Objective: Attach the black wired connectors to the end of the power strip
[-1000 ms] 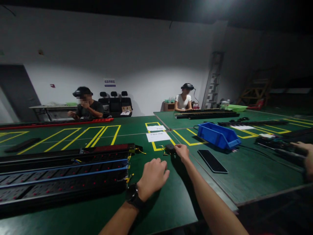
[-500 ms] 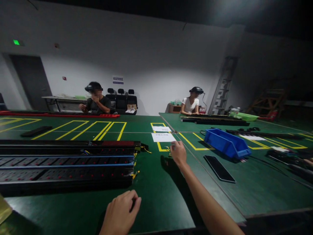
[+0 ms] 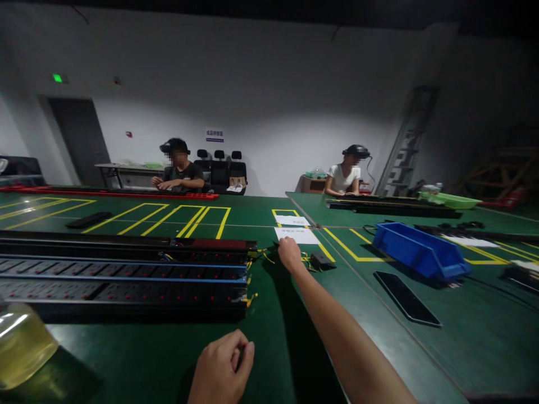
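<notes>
My right hand (image 3: 289, 252) is stretched far out over the green table (image 3: 278, 348), fingers closed near the yellow wires at the end of the long black power strips (image 3: 126, 275). What it holds, if anything, is hidden. A small black part (image 3: 322, 260) with wires lies just right of that hand. My left hand (image 3: 223, 367) rests low at the table's front edge in a loose fist, thumb against the fingers, with nothing visible in it.
A blue bin (image 3: 421, 252) and a black phone (image 3: 406, 297) lie to the right. White paper sheets (image 3: 297, 234) sit in yellow-marked boxes. A clear bottle of yellowish liquid (image 3: 21, 342) stands at front left. Two people in headsets sit at the far side.
My right hand has moved left from the small black part toward the strip ends. My left hand has drawn back to the front edge. The view has swung left.
</notes>
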A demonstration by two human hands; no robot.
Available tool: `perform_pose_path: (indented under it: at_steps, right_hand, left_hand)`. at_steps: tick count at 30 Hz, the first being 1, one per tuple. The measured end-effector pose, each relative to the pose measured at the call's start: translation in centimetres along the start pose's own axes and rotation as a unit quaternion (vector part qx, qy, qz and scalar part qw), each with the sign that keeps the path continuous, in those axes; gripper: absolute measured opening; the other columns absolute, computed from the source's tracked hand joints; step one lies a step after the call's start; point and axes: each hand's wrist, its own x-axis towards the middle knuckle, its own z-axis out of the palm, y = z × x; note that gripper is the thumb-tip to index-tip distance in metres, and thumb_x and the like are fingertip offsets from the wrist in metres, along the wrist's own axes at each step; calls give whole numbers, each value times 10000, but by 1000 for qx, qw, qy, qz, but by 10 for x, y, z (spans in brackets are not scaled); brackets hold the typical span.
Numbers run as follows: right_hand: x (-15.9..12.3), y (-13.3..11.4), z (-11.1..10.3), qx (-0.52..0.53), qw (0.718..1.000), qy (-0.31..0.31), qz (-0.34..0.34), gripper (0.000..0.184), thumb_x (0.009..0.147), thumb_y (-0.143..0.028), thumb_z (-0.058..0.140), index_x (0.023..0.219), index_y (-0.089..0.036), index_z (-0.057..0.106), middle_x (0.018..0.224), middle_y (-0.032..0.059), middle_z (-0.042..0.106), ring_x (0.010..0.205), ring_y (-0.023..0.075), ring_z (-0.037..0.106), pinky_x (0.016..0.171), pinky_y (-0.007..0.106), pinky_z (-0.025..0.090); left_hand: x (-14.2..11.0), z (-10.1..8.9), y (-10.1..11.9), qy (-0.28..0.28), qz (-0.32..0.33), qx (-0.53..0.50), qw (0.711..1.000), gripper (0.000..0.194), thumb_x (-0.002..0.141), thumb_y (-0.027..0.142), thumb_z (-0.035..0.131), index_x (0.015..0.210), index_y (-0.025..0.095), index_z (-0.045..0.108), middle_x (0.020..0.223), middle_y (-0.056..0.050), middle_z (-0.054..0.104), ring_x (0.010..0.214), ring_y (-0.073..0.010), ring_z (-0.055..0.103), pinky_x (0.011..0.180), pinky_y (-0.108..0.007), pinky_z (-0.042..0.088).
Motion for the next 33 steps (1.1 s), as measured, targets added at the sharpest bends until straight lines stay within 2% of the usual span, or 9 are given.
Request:
perform_pose_path:
  at_steps: [3,6,9,12,16,21,25,30,33]
  right_hand:
    - [0,20,-1,-32,999,-27,-12,352,917,-16,450,1057,-112,758,1100,210,704,1063,276,621,835,326,468]
    - [-3,23,0,-35,998,-41,-13,299,922,-35,486,1028,-88,761,1071,229,706,1042,285,637,835,340,471]
    - [-10,7,4,-7,998,-41,-37,261,969,-166,511,984,-124,768,1070,202,713,1018,264,649,842,327,471]
    - [-19,-16,6,31,995,-45,-81,341,990,-351,511,891,-158,774,978,165,735,953,258,666,800,314,478]
    - [-32,-38,2,48,994,-25,-98,254,944,-258,533,886,-184,770,961,133,752,932,244,677,748,282,464]
    - [-45,-44,-9,107,989,-55,-90,236,919,-262,556,842,-210,774,878,91,763,797,200,690,644,242,418]
    - [-49,-22,-24,103,988,-75,-88,236,913,-292,567,848,-214,781,853,80,763,782,198,695,621,243,387]
    - [-54,39,-41,13,997,-68,-37,243,911,-249,552,881,-187,784,890,118,760,823,226,697,638,261,390]
    - [-63,74,-41,-19,997,-44,-55,269,919,-242,543,820,-174,784,892,136,752,848,230,683,656,265,393]
  left_hand:
    - [0,1,1,-3,-1,7,1000,358,921,451,460,653,230,544,583,2,547,540,-139,455,558,-271,326]
    - [-1,0,3,1,-7,12,1000,337,919,431,469,657,233,546,584,5,552,540,-140,470,558,-272,319]
    - [-1,0,6,-3,-12,19,1000,334,918,424,471,654,228,534,586,9,547,546,-138,480,562,-270,311]
    - [-1,-1,6,-10,-15,24,1000,345,922,434,466,653,225,517,586,13,535,550,-136,485,567,-264,311]
    - [0,1,4,-10,-14,32,999,343,916,433,467,646,226,502,572,17,518,538,-134,478,556,-260,302]
    - [1,3,1,-3,0,35,999,355,926,435,452,645,224,501,559,20,506,527,-128,467,562,-256,311]
    - [0,3,0,-3,12,32,999,357,931,429,442,653,216,509,557,27,493,523,-119,454,557,-250,299]
    - [-1,1,2,-10,7,38,999,371,942,435,430,665,206,524,567,34,481,536,-113,455,568,-239,297]
    - [0,2,1,-13,-2,42,999,380,943,449,433,671,207,542,571,34,487,543,-116,462,568,-237,295]
